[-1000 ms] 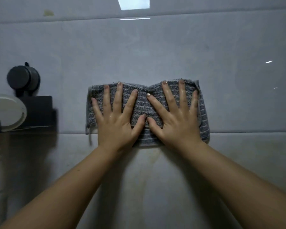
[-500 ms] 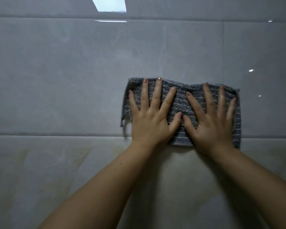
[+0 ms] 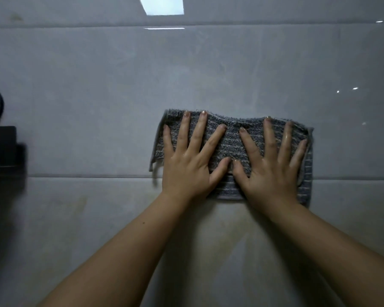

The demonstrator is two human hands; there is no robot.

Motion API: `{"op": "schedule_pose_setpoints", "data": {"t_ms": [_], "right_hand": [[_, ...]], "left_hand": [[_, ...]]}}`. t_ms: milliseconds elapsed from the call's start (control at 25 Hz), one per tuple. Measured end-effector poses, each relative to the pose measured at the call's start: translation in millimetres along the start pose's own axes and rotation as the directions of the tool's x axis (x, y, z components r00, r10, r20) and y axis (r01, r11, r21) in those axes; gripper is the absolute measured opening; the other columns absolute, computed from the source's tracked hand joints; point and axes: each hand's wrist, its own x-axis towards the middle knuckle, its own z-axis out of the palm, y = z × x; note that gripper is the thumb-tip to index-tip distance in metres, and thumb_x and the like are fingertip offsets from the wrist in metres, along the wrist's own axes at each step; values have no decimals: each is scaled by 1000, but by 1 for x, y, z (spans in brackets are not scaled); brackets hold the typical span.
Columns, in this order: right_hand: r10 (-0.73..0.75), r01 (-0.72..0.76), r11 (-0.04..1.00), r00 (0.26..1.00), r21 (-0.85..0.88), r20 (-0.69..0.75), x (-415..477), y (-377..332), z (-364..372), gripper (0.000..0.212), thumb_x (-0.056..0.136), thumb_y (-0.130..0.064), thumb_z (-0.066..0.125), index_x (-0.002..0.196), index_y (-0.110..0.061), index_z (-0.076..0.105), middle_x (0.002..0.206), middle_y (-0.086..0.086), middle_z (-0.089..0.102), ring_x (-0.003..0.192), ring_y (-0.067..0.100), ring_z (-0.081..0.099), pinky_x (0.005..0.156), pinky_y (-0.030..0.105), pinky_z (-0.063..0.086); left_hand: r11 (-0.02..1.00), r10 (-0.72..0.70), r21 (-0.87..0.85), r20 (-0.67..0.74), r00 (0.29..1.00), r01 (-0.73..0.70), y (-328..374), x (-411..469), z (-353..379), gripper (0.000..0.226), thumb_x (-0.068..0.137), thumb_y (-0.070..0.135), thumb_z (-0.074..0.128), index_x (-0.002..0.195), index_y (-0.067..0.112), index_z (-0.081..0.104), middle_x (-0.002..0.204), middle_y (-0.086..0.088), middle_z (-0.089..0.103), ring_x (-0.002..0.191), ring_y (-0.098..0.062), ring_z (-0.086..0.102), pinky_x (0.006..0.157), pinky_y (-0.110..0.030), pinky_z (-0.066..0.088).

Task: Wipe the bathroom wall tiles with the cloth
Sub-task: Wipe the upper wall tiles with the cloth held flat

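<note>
The left grip [image 3: 186,167], a bare hand, is laid fully open: its fingers [image 3: 197,134] are straight and spread, and the palm is pressed flat against the cloth [image 3: 231,142]. Nothing is clasped or pinched by it. The right grip [image 3: 273,173] is held the same way, with the palm flattened on the cloth, the fingers fanned out and straight, and nothing enclosed. The thumbs [image 3: 220,171] are brought tip to tip over the middle of the cloth; whether they quite touch cannot be told.

Two grips are seen, each with five fingers in view, and two bare forearms [image 3: 120,251] are run up from the lower edge of the view. One cloth is counted: grey, ribbed with pale stripes, and folded into a wide band. Three rows of glossy grey wall tiles [image 3: 98,96] are shown, divided by two horizontal joints. One bright reflection [image 3: 164,5] is caught on the top row. One black fixture [image 3: 0,149] is cut off by the left edge, with a round dark part above it.

The cloth is held between both grips and the wall, to the right of centre. The lower joint [image 3: 87,176] is straddled by it: the greater part is spread on the middle row, and the bottom edge is lapped onto the lowest row. The upper edge is nearly reached by the fingertips. A strip of cloth is left showing beyond the little finger of each grip, and a small loop is hung from the lower left corner. The fixture is set well apart from the cloth, far to its left.
</note>
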Motion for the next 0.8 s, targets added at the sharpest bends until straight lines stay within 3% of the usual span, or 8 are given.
{"op": "schedule_pose_setpoints", "data": {"t_ms": [520, 800], "right_hand": [[-103, 103, 994, 995, 48, -1, -10, -199, 23, 63, 90, -55, 40, 149, -33, 31, 160, 14, 16, 144, 48, 7, 111, 70, 1], [-196, 196, 979, 980, 46, -19, -64, -270, 36, 60, 90, -52, 43, 146, -31, 38, 158, 16, 23, 143, 50, 15, 111, 70, 7]], "left_hand": [[997, -75, 41, 59, 995, 73, -183, -86, -37, 64, 92, 60, 43, 149, 30, 42, 160, -8, 30, 150, -34, 19, 117, -63, 12], [989, -148, 41, 124, 981, 144, -235, -165, -51, 65, 92, 60, 41, 151, 31, 34, 162, -8, 24, 151, -33, 13, 117, -62, 10]]}}
